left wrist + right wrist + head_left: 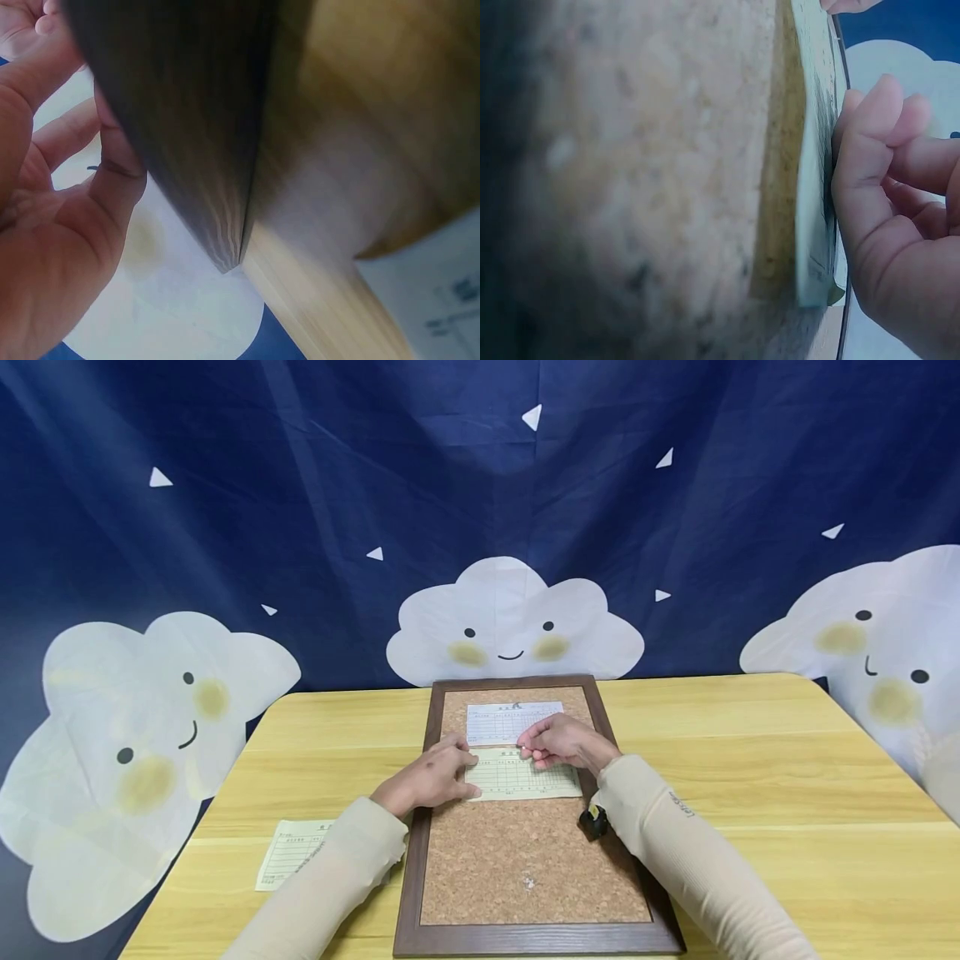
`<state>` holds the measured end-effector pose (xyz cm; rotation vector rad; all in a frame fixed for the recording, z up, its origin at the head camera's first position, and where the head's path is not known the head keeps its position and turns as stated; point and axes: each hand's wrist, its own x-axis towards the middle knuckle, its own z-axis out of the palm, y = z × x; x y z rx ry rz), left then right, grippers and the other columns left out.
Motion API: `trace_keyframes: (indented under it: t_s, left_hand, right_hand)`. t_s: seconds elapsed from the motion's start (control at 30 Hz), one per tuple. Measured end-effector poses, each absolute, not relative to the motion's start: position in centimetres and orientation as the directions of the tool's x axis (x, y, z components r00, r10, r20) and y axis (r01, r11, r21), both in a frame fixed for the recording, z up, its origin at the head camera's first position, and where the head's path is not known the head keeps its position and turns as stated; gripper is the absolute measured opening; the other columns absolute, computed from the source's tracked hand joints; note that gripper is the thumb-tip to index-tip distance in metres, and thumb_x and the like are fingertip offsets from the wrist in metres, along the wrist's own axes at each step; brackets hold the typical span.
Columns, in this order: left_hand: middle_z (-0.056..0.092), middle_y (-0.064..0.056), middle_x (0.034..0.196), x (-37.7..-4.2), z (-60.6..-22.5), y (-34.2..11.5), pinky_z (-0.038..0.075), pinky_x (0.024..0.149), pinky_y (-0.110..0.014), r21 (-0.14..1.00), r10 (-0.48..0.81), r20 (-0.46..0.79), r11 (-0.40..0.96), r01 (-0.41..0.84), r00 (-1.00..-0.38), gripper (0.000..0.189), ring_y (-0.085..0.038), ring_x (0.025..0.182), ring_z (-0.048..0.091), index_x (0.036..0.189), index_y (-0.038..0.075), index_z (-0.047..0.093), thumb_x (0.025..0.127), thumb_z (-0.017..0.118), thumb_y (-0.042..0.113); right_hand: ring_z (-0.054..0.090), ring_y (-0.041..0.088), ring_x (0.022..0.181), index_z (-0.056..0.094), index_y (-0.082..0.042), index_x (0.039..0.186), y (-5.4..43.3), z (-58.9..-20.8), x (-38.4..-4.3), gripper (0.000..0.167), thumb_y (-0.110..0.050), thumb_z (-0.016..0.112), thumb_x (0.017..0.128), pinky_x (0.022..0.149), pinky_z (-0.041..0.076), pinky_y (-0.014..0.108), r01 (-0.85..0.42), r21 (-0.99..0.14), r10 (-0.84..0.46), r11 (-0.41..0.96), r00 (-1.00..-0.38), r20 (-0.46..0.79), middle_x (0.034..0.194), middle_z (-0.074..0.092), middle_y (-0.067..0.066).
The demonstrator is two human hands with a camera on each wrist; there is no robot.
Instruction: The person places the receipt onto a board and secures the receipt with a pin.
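Lying beside the corkboard (536, 847), a slip (288, 853) hides partly behind one sleeve (337, 872)

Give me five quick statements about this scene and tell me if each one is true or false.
1. The corkboard rests on a wooden table. True.
2. Every sheet lies on the corkboard. False: one sheet lies on the table, partly hidden by the left sleeve.
3. The left hand is at the left edge of the corkboard's nearer sheet. True.
4. The cloth behind the table is plain red. False: the cloth is dark blue with white clouds.
5. The right hand is above the corkboard, its fingers bent. True.
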<state>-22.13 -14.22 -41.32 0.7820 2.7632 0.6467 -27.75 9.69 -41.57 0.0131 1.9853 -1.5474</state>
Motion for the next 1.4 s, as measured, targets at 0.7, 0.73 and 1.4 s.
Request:
trace_keyframes:
  t_s: [0.7,0.73,1.4]
  left_hand:
    - [0.048,-0.011,0.12,-22.19,-41.24,-14.13,0.043,0.086,-0.038,0.464,0.531,-0.072,0.767,0.443,-0.844,0.044,-0.023,0.101,0.046,0.125,-0.004,0.068,0.088,0.079,0.017]
    - [0.048,-0.011,0.12,-22.18,-41.24,-14.14,0.043,0.086,-0.038,0.464,0.531,-0.073,0.767,0.443,-0.844,0.044,-0.023,0.101,0.046,0.125,-0.004,0.067,0.088,0.079,0.017]
    - [0.047,-0.011,0.12,-22.25,-41.55,-14.12,0.043,0.085,-0.037,0.468,0.527,-0.072,0.767,0.438,-0.847,0.044,-0.023,0.1,0.045,0.125,-0.003,0.068,0.087,0.079,0.016]
  right_hand:
    - [0.056,0.008,0.058,0.067,0.01,0.112,9.31,-41.3,-27.94,0.019,0.005,0.053,0.099,0.061,0.057,0.024,0.352,-0.864,-0.325,0.36,-0.821,-0.47,0.077,0.067,0.01]
    - [0.057,0.008,0.058,0.067,0.01,0.112,9.26,-41.32,-27.91,0.019,0.005,0.053,0.099,0.062,0.057,0.025,0.349,-0.864,-0.326,0.363,-0.821,-0.469,0.077,0.066,0.01]
    - [0.056,0.009,0.055,0.067,0.01,0.106,8.77,-41.43,-27.58,0.016,0.007,0.053,0.098,0.061,0.058,0.026,0.297,-0.866,-0.308,0.403,-0.847,-0.433,0.072,0.063,0.01]
